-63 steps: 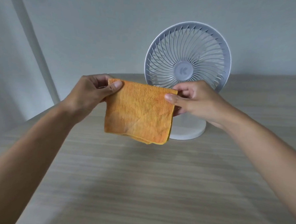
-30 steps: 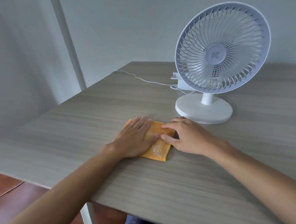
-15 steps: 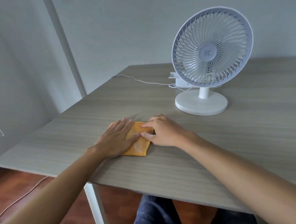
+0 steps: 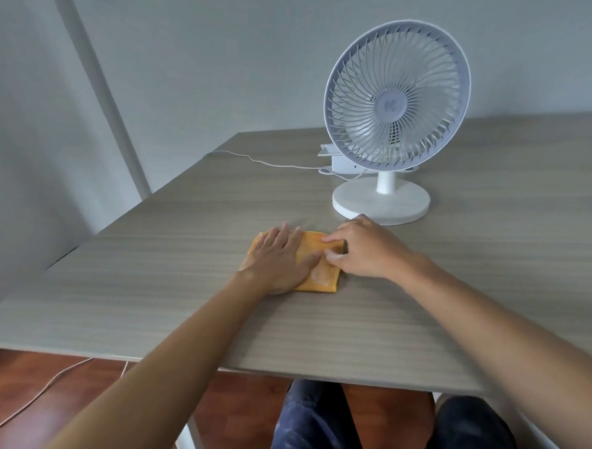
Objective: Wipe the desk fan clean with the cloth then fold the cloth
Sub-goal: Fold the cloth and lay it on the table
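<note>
Orange cloth [image 4: 320, 273] — folded — under both hands.

A plain room, likely a home or small office: a wood-grain desk [image 4: 455, 301] against a bare grey wall [image 4: 228, 49], a white fan [image 4: 395, 106] at the far right, reddish wood floor [image 4: 39, 382] below.

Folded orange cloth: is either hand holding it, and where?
Neither grips it. The left hand lies flat on the folded orange cloth on the wooden table; the right hand presses its right edge.
</note>
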